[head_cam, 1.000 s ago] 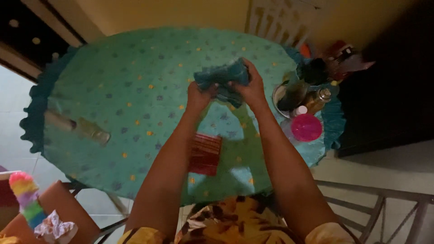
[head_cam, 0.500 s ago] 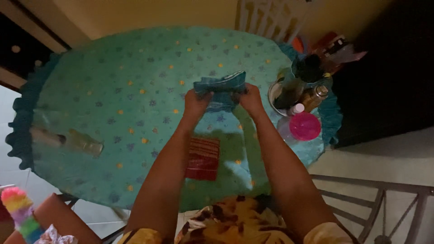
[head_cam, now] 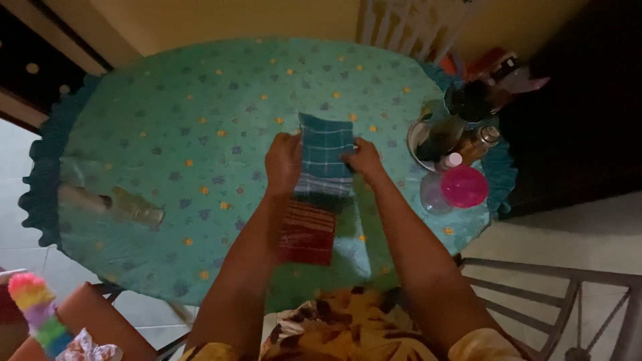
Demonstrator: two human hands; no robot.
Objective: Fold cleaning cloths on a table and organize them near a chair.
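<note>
Presently catalogued, from the largest item to the smallest:

Table: round top under a teal tablecloth [head_cam: 200, 100] scattered with small yellow and dark specks, its edge a darker frill.

Metal chair frame: grey bars [head_cam: 568, 294] at the lower right, on a pale tiled floor.

Checked cloth: blue-green cloth [head_cam: 326, 152] crossed by thin pale lines, with a paler band at its near end; folded to a neat upright rectangle and lying flat on the tablecloth, near the table's middle and a little towards the right side.

Red cloth: folded dark red striped square [head_cam: 307, 232], flat on the tablecloth just on the near side of the checked cloth; whether their edges meet cannot be told.

Left hand: left hand [head_cam: 283, 160] rests on the left edge of the checked cloth, fingers bent down onto it, pressing rather than gripping.

Right hand: right hand [head_cam: 364, 160] rests on the right edge of the same cloth, fingertips on the fabric, closed on nothing.

Tray group: round metal tray [head_cam: 416, 137] at the right rim with bottles and dark items, too dim to sort.

Pink lid: round pink lid [head_cam: 463, 186] just near of the tray.

Clear bottle: lying on its side [head_cam: 137, 208] at the left, well apart from the cloths.

Duster: rainbow-coloured tuft [head_cam: 37, 307] at the lower left, off the table.
</note>
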